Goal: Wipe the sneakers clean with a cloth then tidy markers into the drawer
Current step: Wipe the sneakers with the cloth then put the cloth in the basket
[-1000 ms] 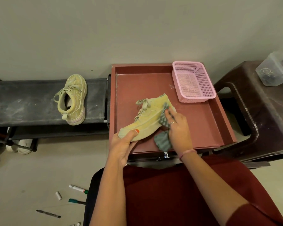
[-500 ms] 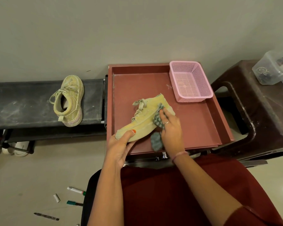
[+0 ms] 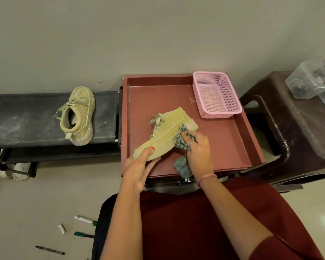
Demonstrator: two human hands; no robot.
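Head view: wiping underway on 1 yellow sneaker (image 3: pixel 165 135), tipped on its side over the red drawer (image 3: pixel 214 147). Left hand (image 3: pixel 139 169) clamped on toe end, thumb on top. Right hand (image 3: pixel 198 152) gripping grey checked cloth (image 3: pixel 181 141), pressed to sole edge near heel. 2nd sneaker (image 3: pixel 77 117) upright on black bench (image 3: pixel 26 119), looks dusty, prob. not wiped yet. Marker stage not begun: 3 markers (image 3: pixel 85 220) plus 1 loose cap (image 3: pixel 62 228) on floor, bottom left; another maybe cut off at edge. 1 pink basket (image 3: pixel 217 94) in drawer's far right corner, nothing in it. Roughly under halfway, by the look of it
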